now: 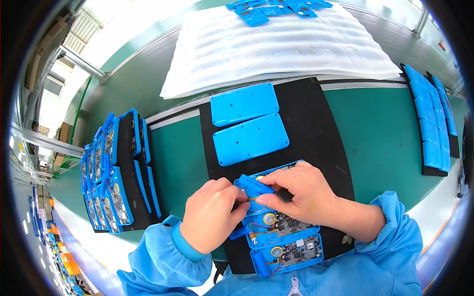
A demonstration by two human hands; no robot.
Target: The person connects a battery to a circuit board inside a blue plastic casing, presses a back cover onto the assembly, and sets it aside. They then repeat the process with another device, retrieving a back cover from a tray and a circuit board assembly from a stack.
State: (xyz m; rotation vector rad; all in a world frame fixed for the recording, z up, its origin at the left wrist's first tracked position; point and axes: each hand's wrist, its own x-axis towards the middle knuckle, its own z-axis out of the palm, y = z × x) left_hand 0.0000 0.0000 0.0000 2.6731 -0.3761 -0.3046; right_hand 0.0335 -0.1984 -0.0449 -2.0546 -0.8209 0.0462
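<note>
My right hand (302, 193) has its thumb and fingers closed at the end of a blue strip-shaped piece (254, 184), with a small black thing (284, 195) by the fingertips. At the other side of this piece, my left hand (213, 212) is pinched closed; something dark shows at its fingertips, too hidden to name. Both hands are over an open blue housing (292, 165), partly covered by them. Nearer to me lie two more open housings, the middle one (281, 240) and the nearest (286, 270), holding circuit boards (302, 250), round yellow-rimmed coin cells (269, 219) and thin wires. A blue cylinder (260, 262) sits in the nearest.
Two blue covers (244, 104) (251, 139) lie beyond the housings on a black mat (306, 123). Stacked housings with boards (106, 172) stand at left, blue covers on black boards (432, 118) at right. White foam sheeting (281, 49) at the back carries several blue parts (276, 10).
</note>
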